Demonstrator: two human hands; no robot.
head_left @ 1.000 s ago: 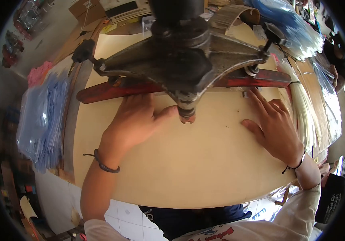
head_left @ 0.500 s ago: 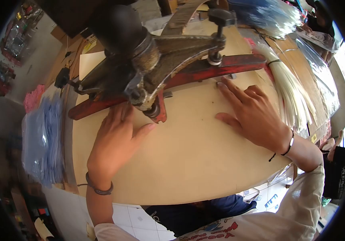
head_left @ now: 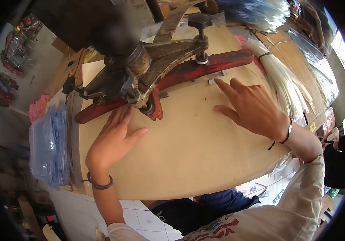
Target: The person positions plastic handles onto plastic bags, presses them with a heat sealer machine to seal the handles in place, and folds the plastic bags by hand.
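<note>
My left hand (head_left: 112, 140) rests on the tan board (head_left: 172, 160) with its thumb apart, fingertips right at the underside of a red bar (head_left: 220, 63). That bar hangs across the board from a dark, worn metal press (head_left: 140, 66). Over the board on the other side, my right hand (head_left: 256, 108) has its index finger stretched out and its thumb spread. Its index fingertip overlaps a small pale strip (head_left: 211, 81) by the bar. Another small grey piece (head_left: 164, 95) lies near the middle of the bar.
Stacked clear bluish plastic sleeves (head_left: 50, 144) hang by the board's left edge. On the right lies a tied bundle of whitish strips (head_left: 282, 76). More clear plastic (head_left: 256, 14) is heaped at the back. A black screw knob (head_left: 199, 20) rises from the press.
My right hand has drawn back slightly from the bar, uncovering the small pale strip. The left thumb has shifted a little away from the bar's centre piece. The whole view has shifted slightly.
</note>
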